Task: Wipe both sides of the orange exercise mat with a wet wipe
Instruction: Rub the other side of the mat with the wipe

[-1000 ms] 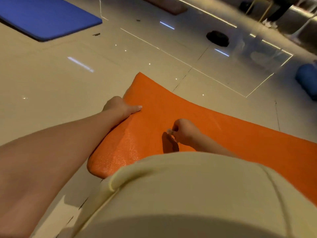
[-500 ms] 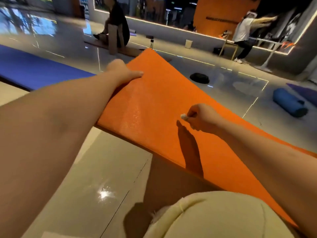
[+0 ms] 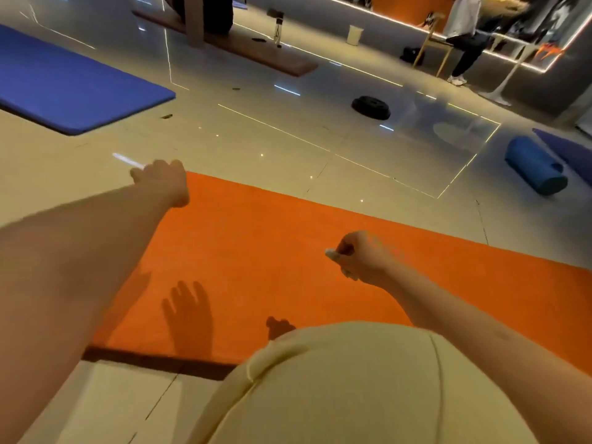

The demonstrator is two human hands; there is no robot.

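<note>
The orange exercise mat lies flat on the tiled floor, running from ctr-left to the right edge of the frame, w/ its near edge just ahead of the person's knee in cream trousers. The right hand hovers above the mat's middle and pinches a balled wet wipe btwn thumb and curled fingers, prob kept small so it presses firm on the next pass. The left hand hangs over the far-left corner w/ nothing in it. Its shadow on the mat shows the fingers spread, so I read it as loose, prob held clear to give the wipe room. Only 1 container about: a small white bin at the top of the frame, contents hidden. A blue mat lies upper left, and 1 rolled blue mat at right.
</note>
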